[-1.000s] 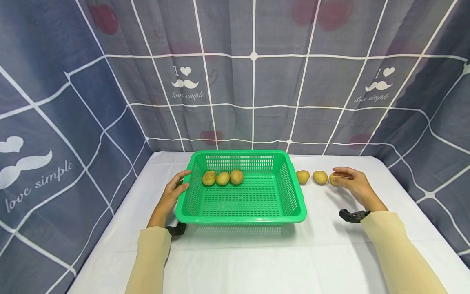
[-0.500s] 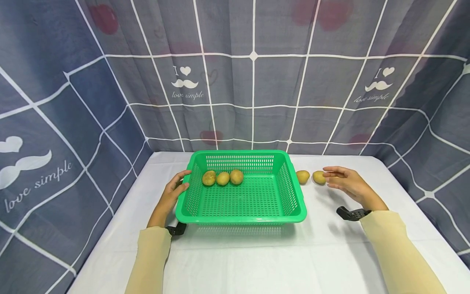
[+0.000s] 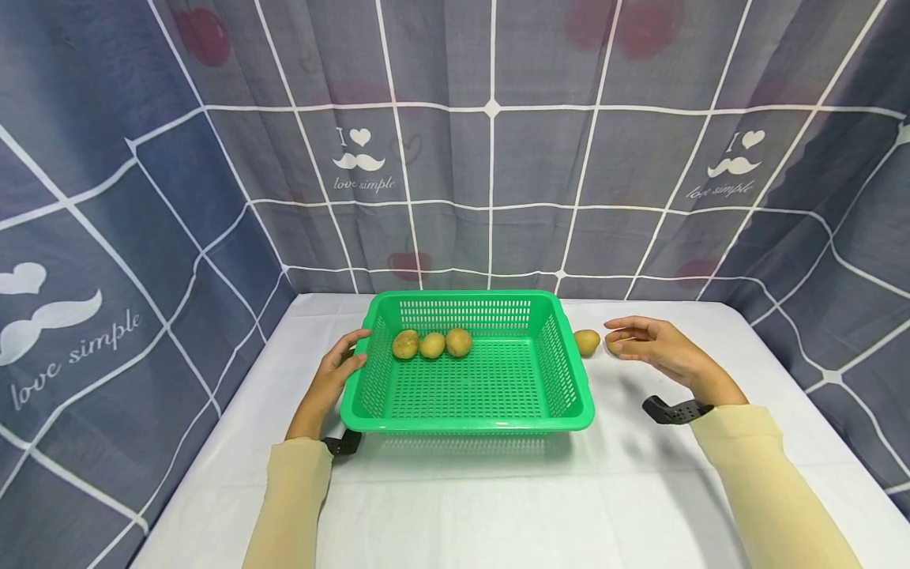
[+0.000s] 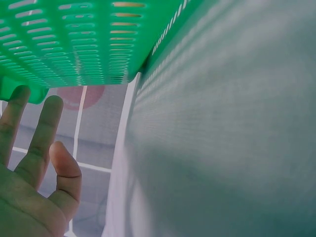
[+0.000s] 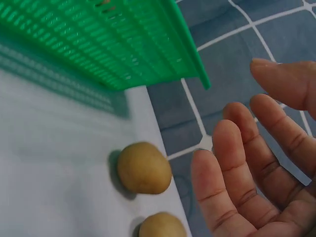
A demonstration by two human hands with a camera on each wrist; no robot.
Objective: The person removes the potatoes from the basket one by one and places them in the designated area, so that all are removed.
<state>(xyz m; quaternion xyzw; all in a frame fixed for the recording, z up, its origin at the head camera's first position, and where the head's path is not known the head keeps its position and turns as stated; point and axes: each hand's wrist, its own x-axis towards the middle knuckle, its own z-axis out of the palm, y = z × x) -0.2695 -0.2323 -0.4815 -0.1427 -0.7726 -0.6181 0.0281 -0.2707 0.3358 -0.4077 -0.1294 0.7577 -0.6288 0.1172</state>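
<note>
The green plastic basket (image 3: 469, 425) stands on the white-covered table with three potatoes (image 3: 432, 345) in a row inside it. At its left side is my left hand (image 3: 337, 375), fingers loosely straight and fingertips at the rim. To the right of the basket my right hand (image 3: 661, 354) hovers with fingers spread and relaxed, nothing in its grasp in the right wrist view. One potato (image 3: 587, 342) lies beside the basket's right wall. Another potato (image 3: 612, 343) is partly hidden behind the right fingers. The right wrist view shows potatoes (image 5: 144, 168) on the table below the hand.
Grey checked curtains (image 3: 490, 158) with white lines hang behind and on both sides of the table. White cloth (image 3: 455, 506) covers the table in front of the basket. Each wrist wears a black band (image 3: 677, 411).
My right hand has moved left from over the rightmost loose potato to in front of the middle one, partly covering it. The left hand and the basket have stayed in place.
</note>
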